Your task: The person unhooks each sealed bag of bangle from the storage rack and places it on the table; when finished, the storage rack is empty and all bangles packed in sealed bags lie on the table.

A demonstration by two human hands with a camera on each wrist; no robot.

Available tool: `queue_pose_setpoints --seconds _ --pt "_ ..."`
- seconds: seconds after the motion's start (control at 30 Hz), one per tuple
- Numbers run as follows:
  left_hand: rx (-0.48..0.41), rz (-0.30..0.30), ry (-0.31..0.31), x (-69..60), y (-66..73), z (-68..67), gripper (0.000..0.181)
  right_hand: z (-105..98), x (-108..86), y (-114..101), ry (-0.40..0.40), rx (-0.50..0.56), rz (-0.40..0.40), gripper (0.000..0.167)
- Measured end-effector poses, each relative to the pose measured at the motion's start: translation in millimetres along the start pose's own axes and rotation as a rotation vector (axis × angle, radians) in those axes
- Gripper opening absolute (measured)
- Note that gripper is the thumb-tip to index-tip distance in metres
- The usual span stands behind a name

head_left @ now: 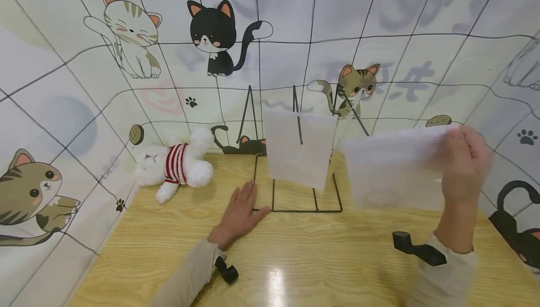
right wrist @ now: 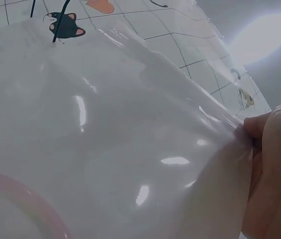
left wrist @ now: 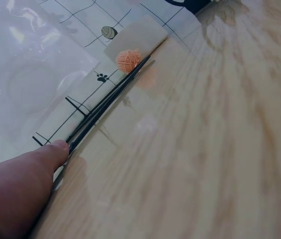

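A black wire rack (head_left: 305,211) stands on the table, with upright prongs rising at its back. My left hand (head_left: 241,211) lies with extended fingers on the left front corner of its base; the thumb touches the front bar. From the middle prong hangs a translucent white plastic bag (head_left: 300,152). My right hand (head_left: 466,164) pinches the upper right corner of another clear plastic bag (head_left: 394,171), held up at the rack's right side. This bag's upper left corner is near the right prong (head_left: 354,112); I cannot tell whether it is hooked on.
A white plush toy (head_left: 177,164) in a red-striped top lies left of the rack. Cat-print cloth (head_left: 287,7) covers the walls around the wooden table (head_left: 316,255). An orange yarn ball (left wrist: 129,60) appears beyond the rack in the left wrist view.
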State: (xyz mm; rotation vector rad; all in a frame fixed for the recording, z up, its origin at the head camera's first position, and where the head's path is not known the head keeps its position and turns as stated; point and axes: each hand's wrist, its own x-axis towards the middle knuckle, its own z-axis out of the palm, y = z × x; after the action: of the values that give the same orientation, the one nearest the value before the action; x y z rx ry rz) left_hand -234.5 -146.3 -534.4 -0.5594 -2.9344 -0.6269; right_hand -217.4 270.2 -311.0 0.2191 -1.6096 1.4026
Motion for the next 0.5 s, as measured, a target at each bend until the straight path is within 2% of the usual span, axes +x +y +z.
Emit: queue_pose_setpoints --seconds 0.1,0.23,0.33,0.43,0.5 --pt "-0.007 -0.001 -0.004 -1.7 1.8 2.1 0.09 -12 -3.1 -2 -0.017 -0.096 0.045 0.035" --pt "-0.001 -0.015 -0.027 -6.8 1.3 4.0 0.091 -33 -10.3 1 -0.105 -0.187 0.059 0.033" --pt "0.007 -0.018 -0.026 -9.8 0.1 3.3 0.09 -50 -14.1 1 -0.173 -0.255 0.031 0.033" --pt "0.015 -0.02 -0.021 -10.3 -0.8 0.7 0.09 -65 -13.4 -1 -0.227 -0.271 -0.007 0.036" --pt "0.019 -0.02 -0.017 -9.6 -1.2 -1.4 0.09 -75 -11.7 -4 -0.253 -0.263 -0.061 0.038"
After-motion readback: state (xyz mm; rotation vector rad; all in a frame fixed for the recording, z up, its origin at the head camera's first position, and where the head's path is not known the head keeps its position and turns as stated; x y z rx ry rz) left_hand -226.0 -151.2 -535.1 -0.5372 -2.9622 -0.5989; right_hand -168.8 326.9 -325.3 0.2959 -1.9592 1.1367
